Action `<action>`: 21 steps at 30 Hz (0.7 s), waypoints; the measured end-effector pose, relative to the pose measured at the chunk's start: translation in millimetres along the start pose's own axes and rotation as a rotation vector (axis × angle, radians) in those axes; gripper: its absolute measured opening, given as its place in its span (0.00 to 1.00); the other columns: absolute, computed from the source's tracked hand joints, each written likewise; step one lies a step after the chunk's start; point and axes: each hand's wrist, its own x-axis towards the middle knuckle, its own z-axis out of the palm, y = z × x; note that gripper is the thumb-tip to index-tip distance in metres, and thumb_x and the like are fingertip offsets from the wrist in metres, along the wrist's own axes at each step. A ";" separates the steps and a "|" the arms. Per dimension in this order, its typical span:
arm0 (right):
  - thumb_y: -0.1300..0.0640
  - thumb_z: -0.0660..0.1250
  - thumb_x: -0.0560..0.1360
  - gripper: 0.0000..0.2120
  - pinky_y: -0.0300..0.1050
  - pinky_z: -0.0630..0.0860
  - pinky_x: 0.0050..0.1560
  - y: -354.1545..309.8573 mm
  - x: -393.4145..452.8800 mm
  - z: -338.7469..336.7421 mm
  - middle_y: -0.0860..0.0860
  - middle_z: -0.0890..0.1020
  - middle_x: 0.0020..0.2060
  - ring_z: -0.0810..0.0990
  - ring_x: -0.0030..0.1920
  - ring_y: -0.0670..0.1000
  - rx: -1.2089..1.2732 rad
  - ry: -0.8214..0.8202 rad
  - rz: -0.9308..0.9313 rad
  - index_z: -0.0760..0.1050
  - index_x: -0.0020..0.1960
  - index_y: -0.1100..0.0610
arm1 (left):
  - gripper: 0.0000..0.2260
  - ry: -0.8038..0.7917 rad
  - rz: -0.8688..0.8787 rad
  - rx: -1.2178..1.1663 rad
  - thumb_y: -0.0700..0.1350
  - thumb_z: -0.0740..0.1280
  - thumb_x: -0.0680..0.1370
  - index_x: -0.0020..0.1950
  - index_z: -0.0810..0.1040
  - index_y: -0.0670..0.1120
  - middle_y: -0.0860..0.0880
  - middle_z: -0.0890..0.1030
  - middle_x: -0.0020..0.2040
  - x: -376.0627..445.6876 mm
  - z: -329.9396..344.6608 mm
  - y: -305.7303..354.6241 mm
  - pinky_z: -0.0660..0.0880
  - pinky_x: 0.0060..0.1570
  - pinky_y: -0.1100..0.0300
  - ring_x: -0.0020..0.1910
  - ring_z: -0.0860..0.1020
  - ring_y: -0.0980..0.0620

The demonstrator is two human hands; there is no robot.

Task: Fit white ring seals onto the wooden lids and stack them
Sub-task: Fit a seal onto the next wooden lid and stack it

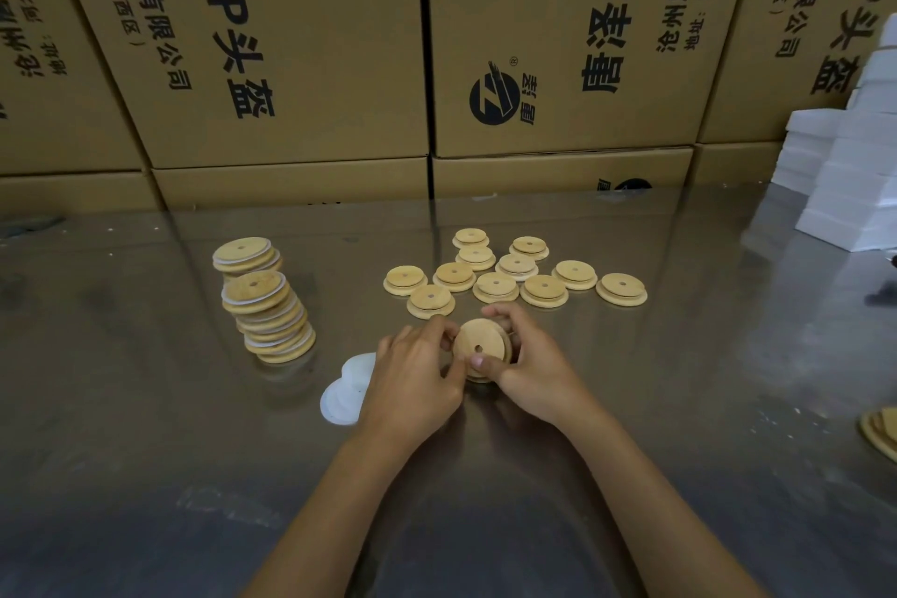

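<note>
Both hands hold one round wooden lid [478, 345] with a small centre hole, tilted up just above the table. My left hand [412, 379] pinches its left rim and my right hand [526, 367] grips its right rim, thumb on its face. A pile of white ring seals [344, 391] lies on the table, partly hidden behind my left hand. Several loose wooden lids [514, 274] lie flat beyond the hands. To the left stand two leaning stacks of lids with white seals showing, a front stack [269, 321] and a back stack [247, 255].
The shiny metal table [145, 427] reflects the cardboard cartons [301, 63] walling its far edge. White foam blocks [849, 180] are stacked at the far right. A few more wooden lids [881, 430] show at the right edge.
</note>
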 end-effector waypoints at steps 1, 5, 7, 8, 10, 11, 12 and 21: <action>0.60 0.74 0.73 0.20 0.37 0.76 0.51 -0.1 -0.2 -0.4 0.45 0.80 0.49 0.79 0.50 0.46 -0.010 -0.004 0.003 0.72 0.60 0.48 | 0.08 -0.001 0.004 -0.016 0.51 0.64 0.78 0.55 0.74 0.52 0.57 0.78 0.50 0.0 -0.3 0.1 0.59 0.51 0.61 0.53 0.73 0.55; 0.57 0.76 0.72 0.13 0.41 0.77 0.49 -1.0 -0.6 -1.1 0.48 0.82 0.45 0.80 0.46 0.47 -0.012 -0.004 0.002 0.76 0.54 0.51 | 0.08 0.033 0.030 -0.064 0.48 0.66 0.77 0.54 0.73 0.53 0.59 0.77 0.50 0.5 -1.7 1.8 0.59 0.51 0.61 0.53 0.72 0.57; 0.57 0.76 0.72 0.11 0.37 0.75 0.43 -0.6 -1.0 -0.8 0.48 0.82 0.42 0.78 0.41 0.46 -0.004 0.003 0.000 0.77 0.52 0.53 | 0.10 0.053 0.047 -0.071 0.45 0.68 0.75 0.54 0.73 0.54 0.60 0.76 0.50 1.0 -2.7 2.6 0.58 0.49 0.62 0.52 0.71 0.58; 0.57 0.75 0.72 0.10 0.37 0.74 0.41 0.1 -1.5 -0.4 0.48 0.82 0.40 0.78 0.41 0.46 -0.021 0.001 -0.003 0.77 0.51 0.54 | 0.11 0.060 0.052 -0.075 0.44 0.68 0.75 0.55 0.72 0.55 0.60 0.76 0.50 1.0 -3.2 2.7 0.58 0.48 0.62 0.52 0.71 0.58; 0.58 0.74 0.73 0.09 0.43 0.76 0.44 2.1 -2.1 1.5 0.48 0.82 0.40 0.80 0.42 0.49 -0.087 -0.004 -0.010 0.78 0.51 0.54 | 0.14 0.062 0.062 -0.082 0.42 0.69 0.74 0.56 0.72 0.55 0.61 0.75 0.50 0.4 -3.6 3.1 0.59 0.49 0.62 0.52 0.70 0.59; 0.58 0.74 0.73 0.09 0.46 0.77 0.47 2.6 -2.5 2.2 0.49 0.83 0.41 0.80 0.43 0.49 -0.119 -0.004 -0.012 0.78 0.52 0.54 | 0.14 0.061 0.069 -0.086 0.41 0.69 0.74 0.56 0.72 0.55 0.61 0.75 0.51 0.0 -3.4 3.1 0.59 0.49 0.62 0.52 0.70 0.60; 0.56 0.73 0.73 0.09 0.49 0.78 0.48 2.8 -2.5 2.8 0.48 0.83 0.41 0.81 0.44 0.49 -0.138 -0.002 -0.015 0.78 0.52 0.53 | 0.15 0.061 0.076 -0.088 0.42 0.69 0.74 0.56 0.73 0.55 0.61 0.75 0.51 0.0 -3.0 2.8 0.60 0.50 0.62 0.52 0.70 0.60; 0.52 0.70 0.76 0.09 0.46 0.76 0.52 5.4 -2.2 3.8 0.45 0.83 0.45 0.80 0.48 0.46 -0.131 0.008 0.002 0.78 0.55 0.52 | 0.20 0.010 -0.151 0.121 0.40 0.61 0.75 0.65 0.75 0.53 0.52 0.75 0.62 5.8 -22.8 -12.4 0.62 0.57 0.54 0.61 0.70 0.50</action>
